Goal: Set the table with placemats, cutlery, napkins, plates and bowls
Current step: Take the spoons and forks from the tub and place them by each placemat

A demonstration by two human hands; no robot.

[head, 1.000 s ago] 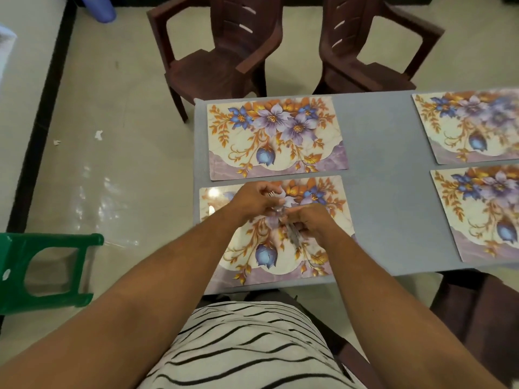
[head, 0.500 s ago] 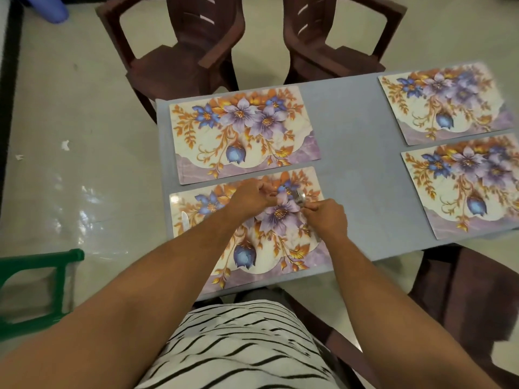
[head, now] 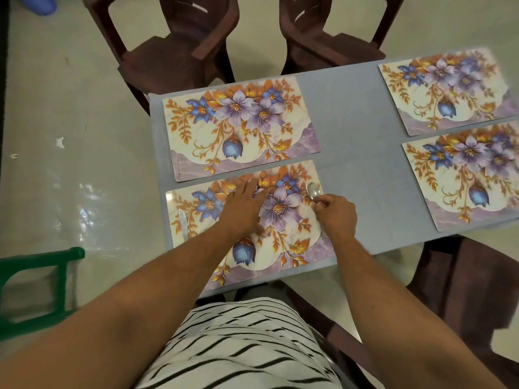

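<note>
**tablefan:** So what's the grip looking like?

**mat_watcher:** The right hand (head: 335, 217) has its fingers curled round the handle of a spoon (head: 313, 192), pinching it. The spoon's bowl pokes out past the knuckles and sits over the right edge of the near left placemat (head: 295, 248). Can't tell if the bowl is actually touching the mat or just above it.

**tablefan:** And the other hand?

**mat_watcher:** The left hand (head: 243, 210) is flat, fingers straight and spread, palm down on the middle of that same placemat, holding nothing.

**tablefan:** Any other cutlery out?

**mat_watcher:** Yep, a knife (head: 182, 222) lies along the left edge of that mat, tip pointing away from the person, well apart from both hands.

**tablefan:** Rest of the setup?

**mat_watcher:** Grey table (head: 348, 153) with four floral mats in total: the far left placemat (head: 241, 127) just beyond the near one, then the far right placemat (head: 446, 91) and the near right placemat (head: 466, 175) over on the right side. Two brown chairs (head: 179, 49) are at the far side, another brown one at the near right, and a green stool (head: 33, 287) is on the floor to the left.
</note>
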